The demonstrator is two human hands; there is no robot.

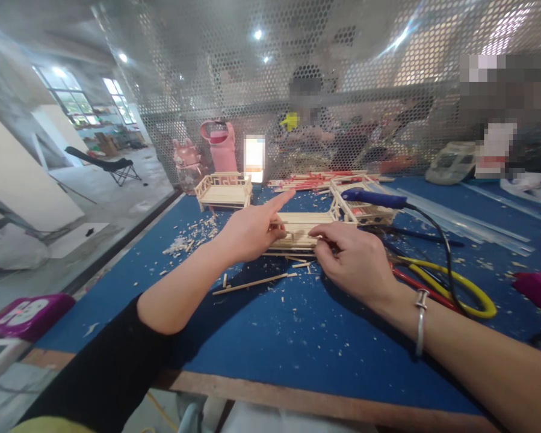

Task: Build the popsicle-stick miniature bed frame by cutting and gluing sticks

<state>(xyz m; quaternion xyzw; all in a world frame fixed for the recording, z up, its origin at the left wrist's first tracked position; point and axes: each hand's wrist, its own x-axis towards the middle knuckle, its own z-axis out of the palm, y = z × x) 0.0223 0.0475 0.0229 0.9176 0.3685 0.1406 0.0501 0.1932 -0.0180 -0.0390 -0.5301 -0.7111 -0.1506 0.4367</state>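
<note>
A small flat frame of pale wooden sticks [297,231] lies on the blue table mat [270,337], and both hands are at it. My left hand [250,231] grips its left end with curled fingers while the index finger points outward. My right hand [354,258] pinches the frame's right front edge between thumb and fingers. Loose sticks [252,284] lie on the mat just in front of the frame. A metal bangle sits on my right wrist.
Two miniature wooden benches [224,190] [358,201] stand behind the frame, a blue-handled tool [374,198] lying on the right one. Yellow- and red-handled pliers [451,285] lie to the right. Wood shavings [189,237] are scattered left. Pink bottles [220,147] stand against a perforated screen [234,78], other people beyond it.
</note>
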